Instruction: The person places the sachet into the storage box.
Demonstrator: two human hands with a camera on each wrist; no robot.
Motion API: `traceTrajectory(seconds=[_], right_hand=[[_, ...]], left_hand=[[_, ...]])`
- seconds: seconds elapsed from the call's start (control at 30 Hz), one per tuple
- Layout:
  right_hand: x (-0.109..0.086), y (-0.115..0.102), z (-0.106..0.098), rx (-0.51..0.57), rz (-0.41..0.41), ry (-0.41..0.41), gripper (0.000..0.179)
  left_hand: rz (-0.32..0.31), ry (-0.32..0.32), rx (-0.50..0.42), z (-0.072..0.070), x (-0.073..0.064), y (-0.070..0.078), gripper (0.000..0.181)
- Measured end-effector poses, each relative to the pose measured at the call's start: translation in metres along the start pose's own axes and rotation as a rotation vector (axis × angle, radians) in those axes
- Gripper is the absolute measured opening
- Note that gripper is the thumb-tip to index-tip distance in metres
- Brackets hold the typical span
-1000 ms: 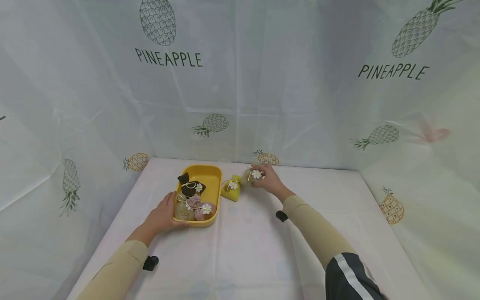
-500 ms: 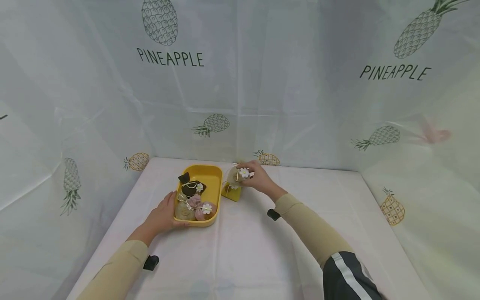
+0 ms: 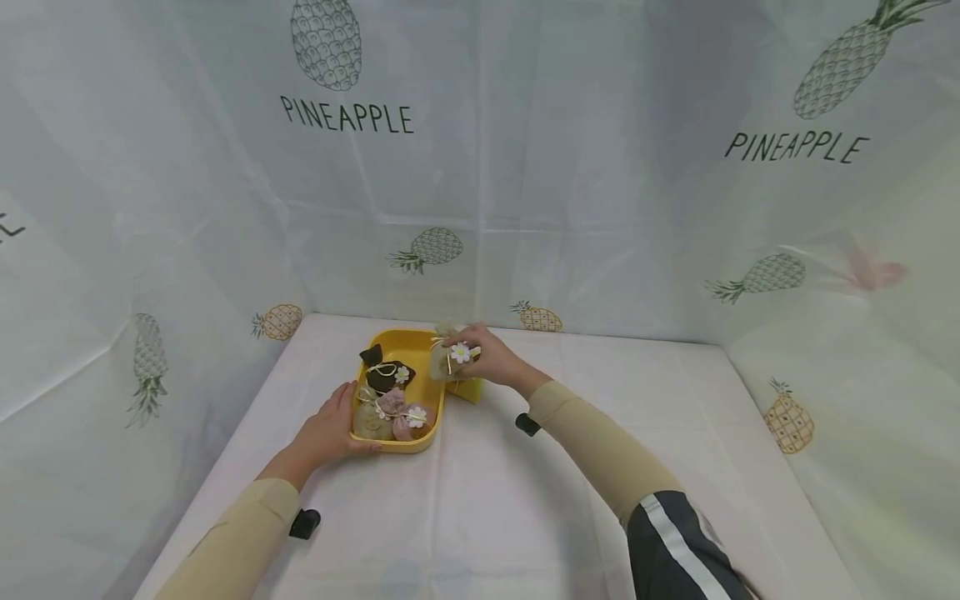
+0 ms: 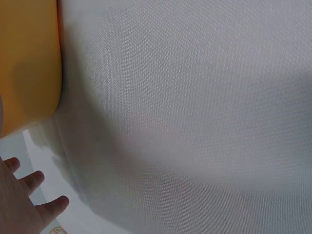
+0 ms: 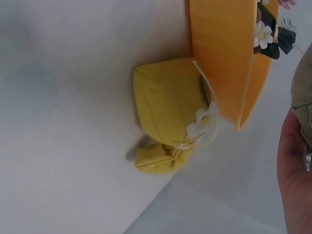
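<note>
My right hand pinches a beige sachet with a white flower and holds it above the right rim of the yellow tray. In the right wrist view the beige sachet shows at the right edge, above my palm. My left hand rests against the tray's near left corner, fingers straight. In the tray lie a dark brown sachet, a beige one and a pink one. A yellow-green sachet lies on the cloth against the tray's outer wall.
A white cloth covers the table. Pale pineapple-print sheets wall it in at the back and on both sides. In the head view the yellow-green sachet is half hidden behind my right wrist.
My right hand has lifted the beige sachet from the cloth right of the yellow-green sachet and carried it left to the tray's right rim. The left hand and tray stay put.
</note>
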State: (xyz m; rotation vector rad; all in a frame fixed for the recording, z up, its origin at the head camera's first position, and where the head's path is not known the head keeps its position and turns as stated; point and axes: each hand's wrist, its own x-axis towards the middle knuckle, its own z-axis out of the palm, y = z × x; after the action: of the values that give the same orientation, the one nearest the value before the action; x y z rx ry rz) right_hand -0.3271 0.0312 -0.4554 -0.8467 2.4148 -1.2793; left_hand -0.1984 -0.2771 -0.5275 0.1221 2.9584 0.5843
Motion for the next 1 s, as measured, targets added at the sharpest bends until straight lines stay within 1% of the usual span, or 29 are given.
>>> traceTrajectory(seconds=[0.13, 0.27, 0.5, 0.7, 0.8, 0.93, 1.0], right_hand=[[0.01, -0.004, 0.008, 0.003, 0.002, -0.07, 0.05], [0.02, -0.004, 0.016, -0.022, -0.008, -0.129, 0.049], [0.03, -0.003, 0.022, -0.07, -0.01, -0.162, 0.049], [0.042, -0.005, 0.027, -0.123, -0.02, -0.221, 0.048], [0.048, -0.005, 0.031, -0.142, -0.004, -0.257, 0.049], [0.053, -0.002, 0.037, -0.138, 0.033, -0.285, 0.05], [0.056, -0.001, 0.04, -0.144, 0.032, -0.297, 0.051]], left_hand=[[0.006, 0.008, 0.004, -0.001, -0.001, 0.0, 0.135], [0.003, 0.01, 0.001, -0.001, -0.001, -0.001, 0.134], [0.008, 0.001, -0.003, -0.001, 0.001, 0.0, 0.135], [0.0, 0.005, -0.001, -0.001, 0.003, -0.002, 0.136], [-0.002, 0.005, -0.003, 0.0, 0.003, -0.002, 0.136], [0.003, 0.003, -0.005, 0.002, 0.004, -0.003, 0.136], [0.005, 0.004, -0.01, 0.001, 0.003, -0.004, 0.136]])
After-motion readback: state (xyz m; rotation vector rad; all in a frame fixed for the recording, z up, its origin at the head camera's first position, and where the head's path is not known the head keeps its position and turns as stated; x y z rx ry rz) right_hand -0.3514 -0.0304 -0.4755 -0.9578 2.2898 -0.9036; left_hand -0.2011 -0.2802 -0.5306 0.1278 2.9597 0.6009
